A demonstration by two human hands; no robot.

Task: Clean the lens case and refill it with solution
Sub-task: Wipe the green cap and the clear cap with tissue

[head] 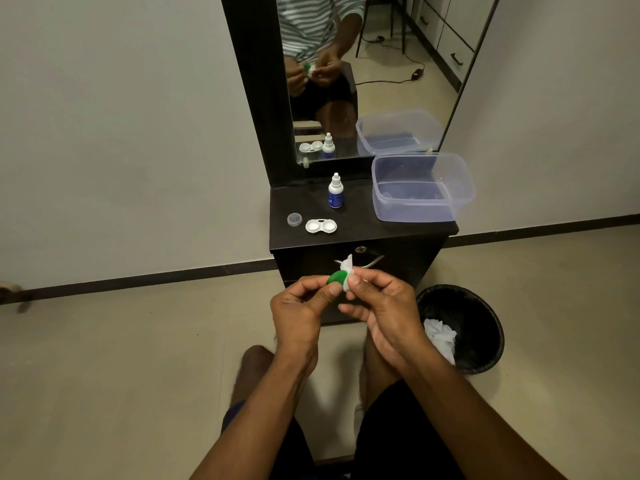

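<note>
My left hand (pixel 301 308) pinches a small green lens case cap (pixel 336 278) between thumb and fingers, in front of the cabinet. My right hand (pixel 377 299) presses a white tissue (pixel 347 268) against that cap. On the dark cabinet top (pixel 363 233) the white two-well lens case (pixel 321 226) lies open with no caps on. A grey translucent cap (pixel 294 219) rests to its left. The small solution bottle (pixel 335 191), white with a blue label, stands upright behind the case with its cap on.
A clear plastic tub (pixel 420 187) holding some water sits at the cabinet's right. A black bin (pixel 462 327) with crumpled tissue stands on the floor to the right. A mirror (pixel 363 74) rises behind the cabinet. My knees are below my hands.
</note>
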